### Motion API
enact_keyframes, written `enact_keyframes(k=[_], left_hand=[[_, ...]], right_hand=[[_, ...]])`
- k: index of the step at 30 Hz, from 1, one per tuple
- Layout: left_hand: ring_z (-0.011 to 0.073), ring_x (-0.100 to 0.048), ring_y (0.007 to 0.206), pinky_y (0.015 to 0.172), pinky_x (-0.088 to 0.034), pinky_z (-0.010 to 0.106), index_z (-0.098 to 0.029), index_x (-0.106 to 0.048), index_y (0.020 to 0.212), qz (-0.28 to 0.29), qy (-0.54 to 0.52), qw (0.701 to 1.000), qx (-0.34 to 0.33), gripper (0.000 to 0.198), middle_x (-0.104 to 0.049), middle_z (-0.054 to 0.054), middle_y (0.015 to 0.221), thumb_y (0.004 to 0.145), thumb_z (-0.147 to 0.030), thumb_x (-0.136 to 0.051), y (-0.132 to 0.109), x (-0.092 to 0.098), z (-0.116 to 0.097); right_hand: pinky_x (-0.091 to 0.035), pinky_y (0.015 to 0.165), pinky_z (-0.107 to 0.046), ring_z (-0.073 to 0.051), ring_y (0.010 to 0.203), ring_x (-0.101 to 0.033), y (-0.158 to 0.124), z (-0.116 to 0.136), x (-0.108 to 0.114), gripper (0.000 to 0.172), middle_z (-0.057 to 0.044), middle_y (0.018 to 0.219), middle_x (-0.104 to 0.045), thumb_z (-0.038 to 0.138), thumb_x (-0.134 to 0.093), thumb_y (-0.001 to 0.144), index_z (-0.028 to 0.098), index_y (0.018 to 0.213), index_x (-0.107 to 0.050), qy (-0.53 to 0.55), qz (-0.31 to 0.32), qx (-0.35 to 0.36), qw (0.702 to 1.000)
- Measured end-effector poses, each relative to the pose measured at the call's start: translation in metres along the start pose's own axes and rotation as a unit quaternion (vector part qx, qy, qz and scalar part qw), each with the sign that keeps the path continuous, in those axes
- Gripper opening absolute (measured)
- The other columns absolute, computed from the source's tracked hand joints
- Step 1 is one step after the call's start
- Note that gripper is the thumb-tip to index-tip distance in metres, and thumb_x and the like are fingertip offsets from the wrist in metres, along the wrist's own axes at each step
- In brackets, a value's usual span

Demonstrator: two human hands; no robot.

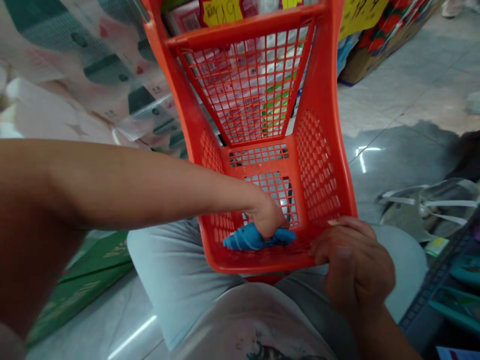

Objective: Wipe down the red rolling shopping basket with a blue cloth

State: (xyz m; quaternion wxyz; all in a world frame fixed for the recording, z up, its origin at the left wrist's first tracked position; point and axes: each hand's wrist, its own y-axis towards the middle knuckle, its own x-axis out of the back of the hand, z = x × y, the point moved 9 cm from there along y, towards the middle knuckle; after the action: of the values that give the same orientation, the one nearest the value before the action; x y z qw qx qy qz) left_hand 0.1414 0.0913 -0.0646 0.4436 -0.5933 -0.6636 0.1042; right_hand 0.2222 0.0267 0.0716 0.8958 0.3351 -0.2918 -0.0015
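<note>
An orange plastic shopping basket (322,165) rests tilted on my lap, its open side facing me. Inside it, my left hand (267,217) is closed on a blue cloth (247,239) and presses it against the basket's lower wall. My right hand (352,262) grips the basket's near right rim, fingers curled over the edge. My forearm crosses the view from the left.
Packaged goods in patterned wrapping (93,75) are stacked at the left. A green carton (86,280) lies on the tiled floor beside my leg. Yellow price signs (221,11) hang behind the basket. A grey bag with white straps (431,205) lies on the floor at the right.
</note>
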Motion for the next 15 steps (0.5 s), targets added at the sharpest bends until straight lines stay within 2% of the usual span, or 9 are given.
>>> enact_keyframes(k=[2, 4, 7, 9, 11, 13, 15], left_hand=[[0.0185, -0.062, 0.075, 0.071, -0.053, 0.027, -0.023, -0.067, 0.077, 0.055, -0.009, 0.998, -0.023, 0.024, -0.070, -0.006, 0.072, 0.058, -0.009, -0.070, -0.020, -0.001, -0.007], [0.0174, -0.063, 0.082, 0.075, -0.052, 0.026, -0.023, -0.065, 0.085, 0.081, -0.031, 0.995, -0.055, 0.021, -0.070, -0.005, 0.082, 0.067, -0.012, -0.066, -0.037, 0.000, -0.022], [0.0157, -0.062, 0.092, 0.081, -0.051, 0.025, -0.022, -0.060, 0.101, 0.033, -0.072, 0.994, -0.079, 0.025, -0.067, -0.003, 0.097, 0.078, -0.011, -0.057, -0.054, 0.007, -0.041], [0.0156, -0.061, 0.099, 0.087, -0.050, 0.025, -0.019, -0.058, 0.113, -0.012, -0.102, 0.990, -0.091, 0.034, -0.066, -0.001, 0.106, 0.081, -0.009, -0.053, -0.065, 0.013, -0.048], [0.0162, -0.060, 0.107, 0.095, -0.048, 0.026, -0.018, -0.056, 0.122, -0.031, -0.134, 0.984, -0.114, 0.041, -0.064, 0.001, 0.116, 0.082, -0.009, -0.053, -0.081, 0.015, -0.052], [0.0162, -0.059, 0.111, 0.098, -0.046, 0.026, -0.018, -0.057, 0.124, -0.031, -0.139, 0.981, -0.129, 0.044, -0.064, 0.002, 0.119, 0.082, -0.007, -0.053, -0.101, 0.016, -0.054], [0.0156, -0.061, 0.108, 0.095, -0.046, 0.023, -0.021, -0.061, 0.118, -0.038, -0.109, 0.985, -0.128, 0.044, -0.065, 0.001, 0.116, 0.080, -0.002, -0.052, -0.125, 0.017, -0.055]], right_hand=[[-0.047, 0.083, -0.038, -0.011, 0.053, -0.057, 0.001, -0.002, 0.000, 0.038, 0.003, 0.055, -0.057, 0.011, -0.035, 0.097, 0.020, 0.062, -0.049, 0.017, 0.006, -0.014, 1.000], [-0.047, 0.085, -0.038, -0.011, 0.055, -0.059, 0.001, -0.004, 0.001, 0.039, 0.003, 0.056, -0.059, 0.011, -0.035, 0.098, 0.020, 0.063, -0.051, 0.030, -0.002, -0.027, 0.999], [-0.047, 0.087, -0.038, -0.011, 0.059, -0.061, -0.001, -0.007, 0.004, 0.039, 0.003, 0.059, -0.060, 0.012, -0.035, 0.099, 0.020, 0.065, -0.053, 0.041, -0.026, -0.038, 0.998], [-0.047, 0.088, -0.038, -0.011, 0.060, -0.060, -0.001, -0.008, 0.005, 0.038, 0.003, 0.060, -0.059, 0.013, -0.035, 0.099, 0.020, 0.066, -0.052, 0.042, -0.031, -0.040, 0.998], [-0.046, 0.088, -0.038, -0.010, 0.059, -0.058, -0.001, -0.007, 0.003, 0.037, 0.003, 0.059, -0.058, 0.012, -0.035, 0.099, 0.020, 0.066, -0.050, 0.025, -0.021, -0.032, 0.999], [-0.046, 0.087, -0.036, -0.010, 0.058, -0.057, 0.000, -0.004, 0.002, 0.037, 0.004, 0.058, -0.057, 0.011, -0.036, 0.097, 0.020, 0.065, -0.050, -0.002, -0.011, -0.015, 1.000], [-0.047, 0.085, -0.035, -0.010, 0.055, -0.054, 0.001, -0.002, 0.001, 0.036, 0.004, 0.056, -0.056, 0.010, -0.039, 0.096, 0.020, 0.064, -0.050, -0.030, -0.011, -0.002, 0.999]])
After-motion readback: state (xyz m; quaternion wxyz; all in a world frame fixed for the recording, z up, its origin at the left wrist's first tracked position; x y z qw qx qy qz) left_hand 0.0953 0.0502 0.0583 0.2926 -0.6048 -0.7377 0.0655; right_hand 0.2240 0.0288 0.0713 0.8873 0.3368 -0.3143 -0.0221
